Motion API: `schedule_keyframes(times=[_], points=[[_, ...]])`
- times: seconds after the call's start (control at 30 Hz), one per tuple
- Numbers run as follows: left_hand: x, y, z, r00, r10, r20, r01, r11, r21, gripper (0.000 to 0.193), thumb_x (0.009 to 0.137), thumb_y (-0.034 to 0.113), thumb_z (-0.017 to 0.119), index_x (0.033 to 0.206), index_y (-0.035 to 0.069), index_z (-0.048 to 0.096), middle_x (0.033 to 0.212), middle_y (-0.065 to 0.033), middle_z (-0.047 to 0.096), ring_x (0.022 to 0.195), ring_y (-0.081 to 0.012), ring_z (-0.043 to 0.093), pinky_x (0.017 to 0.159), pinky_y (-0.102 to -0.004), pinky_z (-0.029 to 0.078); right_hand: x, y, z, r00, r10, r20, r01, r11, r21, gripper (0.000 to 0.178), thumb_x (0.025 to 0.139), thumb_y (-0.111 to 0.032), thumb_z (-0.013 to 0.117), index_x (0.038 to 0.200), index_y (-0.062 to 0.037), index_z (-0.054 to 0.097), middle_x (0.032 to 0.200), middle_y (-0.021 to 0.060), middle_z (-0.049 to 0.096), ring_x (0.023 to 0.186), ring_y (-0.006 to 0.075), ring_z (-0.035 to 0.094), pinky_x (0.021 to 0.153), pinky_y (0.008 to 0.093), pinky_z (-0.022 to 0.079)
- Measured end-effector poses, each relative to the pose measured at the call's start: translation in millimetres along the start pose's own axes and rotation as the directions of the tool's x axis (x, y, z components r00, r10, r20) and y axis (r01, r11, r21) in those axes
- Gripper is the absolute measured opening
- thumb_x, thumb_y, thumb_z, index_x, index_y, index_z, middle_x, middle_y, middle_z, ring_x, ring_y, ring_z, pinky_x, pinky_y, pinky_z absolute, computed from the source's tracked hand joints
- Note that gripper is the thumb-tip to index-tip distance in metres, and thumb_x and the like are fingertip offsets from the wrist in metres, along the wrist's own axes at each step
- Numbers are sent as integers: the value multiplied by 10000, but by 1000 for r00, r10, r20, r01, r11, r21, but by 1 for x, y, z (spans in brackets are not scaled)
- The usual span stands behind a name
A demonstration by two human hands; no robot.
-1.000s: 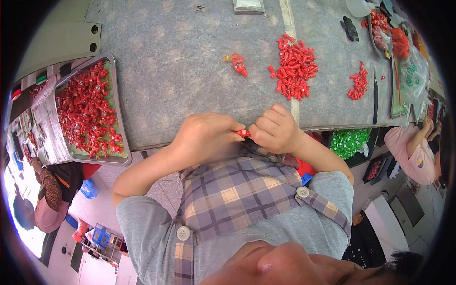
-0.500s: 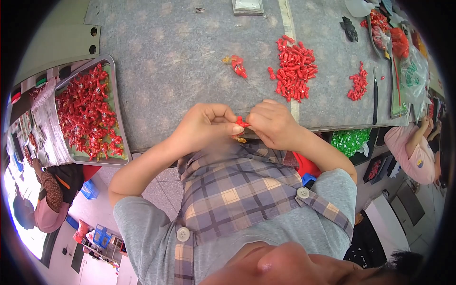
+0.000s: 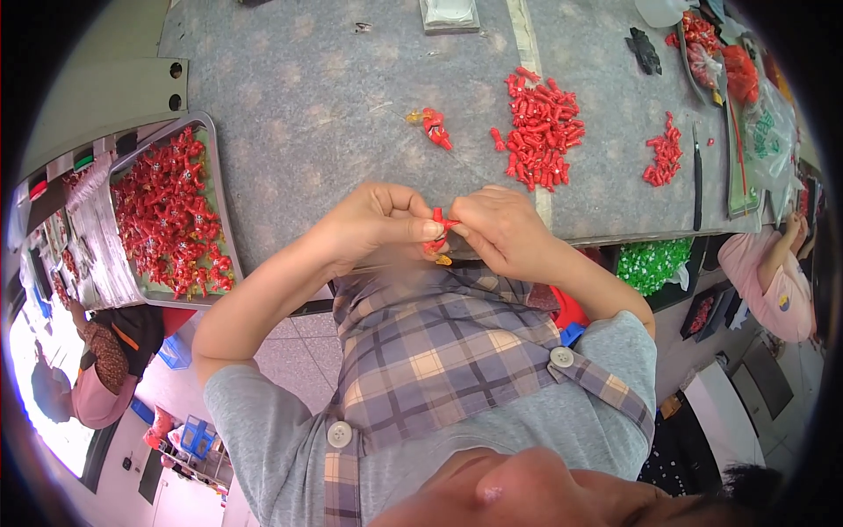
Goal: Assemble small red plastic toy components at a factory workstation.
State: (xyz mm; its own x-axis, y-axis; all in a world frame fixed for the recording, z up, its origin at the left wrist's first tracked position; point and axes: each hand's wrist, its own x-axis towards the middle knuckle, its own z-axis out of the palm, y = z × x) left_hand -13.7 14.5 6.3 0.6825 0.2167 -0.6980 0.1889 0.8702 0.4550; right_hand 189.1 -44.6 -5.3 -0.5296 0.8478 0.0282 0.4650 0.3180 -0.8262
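Observation:
Between my two hands is a small red plastic figure (image 3: 436,245) with a yellow part at its lower end, held just off the table's near edge. My left hand (image 3: 378,227) pinches it between thumb and index finger. Fingertips of my right hand (image 3: 499,227) are closed on a red piece at the figure's right side; the exact grip is partly hidden. Beyond my hands lies another red figure with a yellow part (image 3: 436,132). To its right spreads a pile of small red parts (image 3: 543,132).
A metal tray (image 3: 224,211) full of red figures stands at the left. On the right lie a smaller heap of red parts (image 3: 663,154), a thin black-handled tool (image 3: 697,180) and a crumpled black thing (image 3: 645,51). A green-filled bag (image 3: 652,266) sits below the table edge.
The red figure has turned more upright in my fingers and moved slightly left. My right hand has shifted slightly left with it. Both hands keep their pinch.

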Motion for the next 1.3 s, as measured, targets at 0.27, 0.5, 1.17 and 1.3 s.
schedule_keyframes(times=[0.27,0.5,1.17,1.3], points=[[2,-1,-4,1000,5,21,-5,1000,6,153,802,148,672,823,15,599,814,-123,667,770,-170,655,662,-255,522,1,0,0,999,27,17,-27,1000,3,112,781,-92,553,801,-71,445,637,80,490,646,286,531,585,409,392],[0,-6,0,999,23,-39,-19,994,104,89,816,80,649,823,4,604,782,-71,659,704,-97,616,635,-209,482,-4,3,5,998,-55,-39,53,998,-44,108,767,-87,568,766,-73,460,652,74,494,650,275,525,592,383,389],[-7,-28,9,950,290,-119,-217,883,415,108,792,96,657,876,29,656,795,-25,671,742,-52,589,664,-219,474,-10,8,13,963,-263,-64,244,945,-216,146,654,-87,620,756,-45,524,671,66,456,609,233,476,546,341,351],[-7,-28,10,950,284,-127,-212,891,402,115,792,99,656,883,30,657,798,-29,673,742,-58,593,670,-224,477,-11,9,13,967,-247,-52,233,952,-198,146,658,-83,620,759,-44,522,676,68,460,607,234,478,545,341,351]])
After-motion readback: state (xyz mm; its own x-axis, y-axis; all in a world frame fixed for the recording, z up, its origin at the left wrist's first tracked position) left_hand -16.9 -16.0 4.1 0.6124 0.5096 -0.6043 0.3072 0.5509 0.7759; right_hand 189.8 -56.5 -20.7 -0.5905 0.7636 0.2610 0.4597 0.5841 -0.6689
